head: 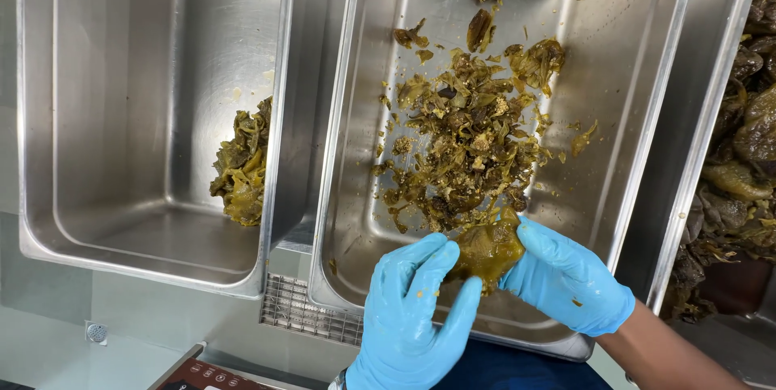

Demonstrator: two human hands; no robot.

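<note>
Both my hands wear blue gloves over the near edge of the middle steel pan (638,115). My left hand (412,309) and my right hand (566,277) grip between them a wet olive-green pepper (487,251), pressed at both ends. Just beyond it, a spread of dark green pepper scraps, skins and seeds (469,139) covers the pan's floor.
A second steel pan (97,115) on the left holds a small clump of green peppers (242,165) by its right wall. A pile of dark whole peppers (748,156) fills the right edge. A perforated grate (303,309) and a small device corner (202,374) lie near me.
</note>
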